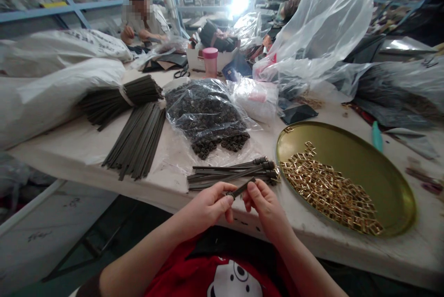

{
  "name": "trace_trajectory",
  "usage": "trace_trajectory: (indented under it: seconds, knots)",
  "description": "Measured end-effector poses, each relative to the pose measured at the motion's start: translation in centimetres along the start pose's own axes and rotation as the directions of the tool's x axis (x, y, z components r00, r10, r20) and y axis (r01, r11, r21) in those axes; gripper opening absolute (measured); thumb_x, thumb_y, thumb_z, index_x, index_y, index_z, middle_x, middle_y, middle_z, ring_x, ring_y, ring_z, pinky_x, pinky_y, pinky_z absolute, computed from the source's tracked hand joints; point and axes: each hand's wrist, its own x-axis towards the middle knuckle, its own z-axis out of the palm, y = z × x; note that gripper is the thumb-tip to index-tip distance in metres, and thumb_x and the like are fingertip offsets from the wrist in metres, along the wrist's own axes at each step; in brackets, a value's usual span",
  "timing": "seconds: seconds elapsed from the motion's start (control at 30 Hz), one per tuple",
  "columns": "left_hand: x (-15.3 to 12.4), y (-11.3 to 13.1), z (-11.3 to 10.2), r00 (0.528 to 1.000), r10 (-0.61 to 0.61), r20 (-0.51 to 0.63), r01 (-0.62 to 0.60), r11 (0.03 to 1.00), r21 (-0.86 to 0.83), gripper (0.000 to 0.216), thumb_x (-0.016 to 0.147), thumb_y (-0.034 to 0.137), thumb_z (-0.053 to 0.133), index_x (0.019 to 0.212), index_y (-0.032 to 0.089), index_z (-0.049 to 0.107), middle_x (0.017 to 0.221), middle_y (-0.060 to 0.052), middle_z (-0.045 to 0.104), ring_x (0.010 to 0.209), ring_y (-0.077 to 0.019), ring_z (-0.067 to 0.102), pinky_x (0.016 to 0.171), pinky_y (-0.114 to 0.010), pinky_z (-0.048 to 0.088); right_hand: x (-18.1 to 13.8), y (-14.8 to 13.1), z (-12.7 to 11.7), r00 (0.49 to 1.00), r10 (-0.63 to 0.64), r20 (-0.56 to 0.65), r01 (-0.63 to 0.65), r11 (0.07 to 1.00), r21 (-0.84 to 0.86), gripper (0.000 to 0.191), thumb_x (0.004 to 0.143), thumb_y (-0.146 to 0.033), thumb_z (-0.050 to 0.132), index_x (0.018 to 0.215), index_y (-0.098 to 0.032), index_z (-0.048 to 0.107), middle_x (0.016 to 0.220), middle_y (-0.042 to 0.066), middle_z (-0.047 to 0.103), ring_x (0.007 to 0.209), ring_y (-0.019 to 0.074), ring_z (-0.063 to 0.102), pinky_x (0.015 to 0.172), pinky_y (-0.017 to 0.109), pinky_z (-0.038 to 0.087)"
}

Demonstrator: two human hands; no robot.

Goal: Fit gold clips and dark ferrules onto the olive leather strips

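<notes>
A dark strap (241, 189) stretches between my two hands above the table's front edge. My left hand (217, 202) pinches its near end, where something small sits that I cannot make out. The strap's other end is between the thumb and fingers of my right hand (261, 199). Just behind lies a pile of straps (225, 174) with dark loops and gold buckles at their right ends. To the right, a gold-coloured round tray (388, 190) carries many loose gold buckles (329, 186). Small dark loops (208, 146) spill from a clear plastic bag (204, 102).
Left on the table (176, 200) are a loose fan of straps (137, 142) and a tied bundle (121, 98). White sacks (52, 89) lie beyond. A pink jar (210, 63), scissors (181, 73) and plastic bags (319, 33) stand farther back. Another person (144, 15) sits across the table.
</notes>
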Motion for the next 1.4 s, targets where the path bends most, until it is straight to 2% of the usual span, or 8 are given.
trace_trajectory:
  seconds: [0.23, 0.33, 0.47, 0.67, 0.87, 1.0, 1.13, 1.4]
  knots:
    - [0.0, -0.3, 0.6, 0.993, -0.117, 0.029, 0.120, 0.959, -0.258, 0.019, 0.081, 0.036, 0.047, 0.085, 0.017, 0.044, 0.049, 0.007, 0.051, 0.039, -0.0048, 0.031, 0.040, -0.017, 0.020, 0.1, 0.3, -0.2, 0.997, 0.069, -0.032, -0.066, 0.995, 0.079, 0.028, 0.074, -0.044, 0.059, 0.077, -0.020, 0.045, 0.058, -0.006, 0.046, 0.047, 0.0092, 0.042, 0.046, 0.022, 0.034]
    - [-0.1, -0.2, 1.1, 0.995, -0.097, 0.035, 0.103, 0.951, -0.293, 0.020, 0.081, 0.037, 0.046, 0.084, 0.018, 0.044, 0.049, 0.007, 0.050, 0.036, -0.0039, 0.024, 0.037, -0.018, 0.014, 0.0, 0.6, 0.2, 0.969, -0.188, -0.158, 0.150, 0.962, -0.229, 0.019, 0.074, -0.035, 0.061, 0.079, -0.021, 0.049, 0.066, -0.003, 0.048, 0.056, 0.0118, 0.046, 0.052, 0.024, 0.037]
    - [-0.1, 0.0, 1.3, 0.997, -0.028, -0.076, 0.010, 0.975, -0.222, 0.018, 0.080, 0.033, 0.048, 0.083, 0.015, 0.050, 0.052, 0.006, 0.049, 0.042, -0.0048, 0.033, 0.042, -0.017, 0.023, -1.0, 0.2, 0.2, 0.898, -0.428, 0.106, 0.413, 0.733, -0.541, 0.013, 0.083, -0.022, 0.048, 0.073, -0.021, 0.056, 0.072, 0.003, 0.054, 0.069, 0.0162, 0.050, 0.061, 0.028, 0.040]
    - [-0.3, -0.3, 0.9, 0.984, -0.035, -0.175, 0.021, 0.997, -0.080, 0.013, 0.079, 0.027, 0.046, 0.082, 0.016, 0.052, 0.050, 0.007, 0.046, 0.046, -0.0074, 0.039, 0.047, -0.018, 0.030, -2.2, -0.4, -1.1, 0.808, -0.589, 0.035, 0.430, 0.549, -0.717, 0.008, 0.079, -0.020, 0.052, 0.085, -0.022, 0.058, 0.078, 0.005, 0.060, 0.075, 0.0199, 0.054, 0.068, 0.034, 0.044]
    - [-0.7, -0.7, 1.4, 0.984, 0.044, -0.172, -0.044, 0.999, 0.002, 0.020, 0.081, 0.029, 0.045, 0.087, 0.015, 0.057, 0.052, 0.006, 0.045, 0.049, -0.0083, 0.041, 0.050, -0.019, 0.033, -2.6, -1.1, -0.5, 0.844, -0.513, 0.157, 0.476, 0.581, -0.660, 0.018, 0.081, -0.021, 0.052, 0.094, -0.023, 0.063, 0.090, 0.008, 0.065, 0.086, 0.0221, 0.058, 0.078, 0.037, 0.045]
    - [-1.2, -0.5, 1.8, 0.985, 0.069, -0.159, -0.060, 0.996, 0.058, 0.021, 0.081, 0.028, 0.044, 0.089, 0.014, 0.058, 0.053, 0.006, 0.045, 0.048, -0.0084, 0.041, 0.048, -0.019, 0.033, -2.6, -1.5, -0.5, 0.913, -0.353, 0.206, 0.404, 0.707, -0.581, 0.012, 0.079, -0.021, 0.055, 0.085, -0.021, 0.065, 0.078, 0.004, 0.064, 0.074, 0.0189, 0.057, 0.066, 0.030, 0.044]
    - [-1.8, 0.3, 1.9, 0.988, 0.060, -0.140, -0.034, 0.983, 0.180, 0.022, 0.082, 0.027, 0.042, 0.090, 0.015, 0.059, 0.054, 0.005, 0.047, 0.050, -0.0097, 0.045, 0.049, -0.020, 0.034, -2.5, -1.9, -1.2, 0.926, -0.245, 0.287, 0.366, 0.767, -0.528, 0.015, 0.082, -0.026, 0.052, 0.083, -0.022, 0.066, 0.073, 0.003, 0.063, 0.069, 0.0169, 0.056, 0.061, 0.027, 0.041]
    - [-1.4, 0.1, 1.7, 0.997, 0.005, -0.071, 0.013, 0.969, 0.248, 0.021, 0.081, 0.023, 0.040, 0.085, 0.015, 0.059, 0.054, 0.005, 0.046, 0.050, -0.0096, 0.044, 0.049, -0.019, 0.033, -1.9, -1.0, -1.4, 0.871, -0.310, 0.381, 0.490, 0.505, -0.711, 0.023, 0.083, -0.017, 0.041, 0.074, -0.018, 0.062, 0.070, 0.005, 0.060, 0.067, 0.0175, 0.054, 0.061, 0.028, 0.039]
